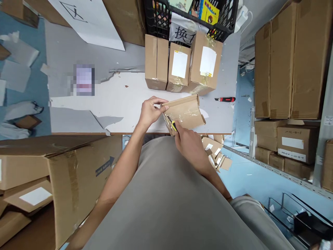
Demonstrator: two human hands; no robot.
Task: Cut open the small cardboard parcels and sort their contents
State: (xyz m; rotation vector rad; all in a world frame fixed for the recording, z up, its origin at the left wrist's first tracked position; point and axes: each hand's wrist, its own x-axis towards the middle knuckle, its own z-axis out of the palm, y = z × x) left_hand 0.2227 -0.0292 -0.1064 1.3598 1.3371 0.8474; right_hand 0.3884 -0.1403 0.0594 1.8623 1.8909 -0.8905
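In front of me at the table's near edge is a brown cardboard box (186,110), partly flattened, with shiny clear tape across it. My left hand (152,110) pinches the box's left upper corner between thumb and fingers. Closed around a yellow and black box cutter (172,124) is my right hand (189,140), just below and left of the box's middle. The cutter's tip lies at the taped left end of the box; whether the blade is in the tape I cannot tell. A second cutter, a red and black utility knife (225,99), lies to the right on the table.
Three taped cartons (179,66) stand behind the box, before a black plastic crate (158,19) with colourful packages. A large open carton (85,173) stands at lower left. Stacked boxes (288,69) fill shelving on the right. Cardboard scraps (217,149) lie below the table's right end.
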